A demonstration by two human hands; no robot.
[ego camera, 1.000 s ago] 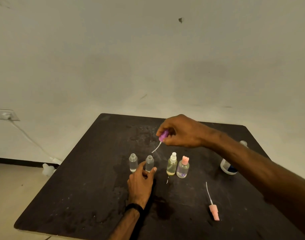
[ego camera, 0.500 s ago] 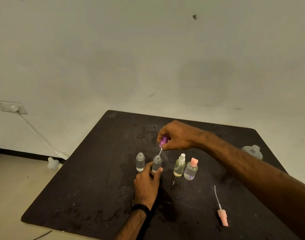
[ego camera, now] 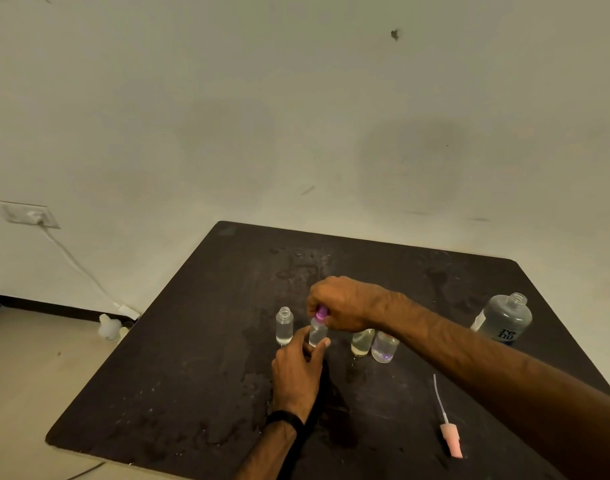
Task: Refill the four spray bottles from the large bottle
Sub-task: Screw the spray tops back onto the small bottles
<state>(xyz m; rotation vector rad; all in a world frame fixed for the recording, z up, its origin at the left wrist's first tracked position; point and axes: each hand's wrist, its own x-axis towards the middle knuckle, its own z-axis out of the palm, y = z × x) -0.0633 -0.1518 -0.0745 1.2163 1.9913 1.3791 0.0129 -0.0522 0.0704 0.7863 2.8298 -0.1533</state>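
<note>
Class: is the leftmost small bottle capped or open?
Open: the leftmost bottle shows a bare threaded neck; a pink sprayer lies loose nearby.

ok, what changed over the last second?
The right hand brought the purple spray head down from above the row, dip tube going in, onto the second small bottle, which the left hand keeps steadying. Unchanged: the open leftmost bottle, the two filled bottles on the right, the pink spray head lying on the table, and the large bottle uncapped.
</note>
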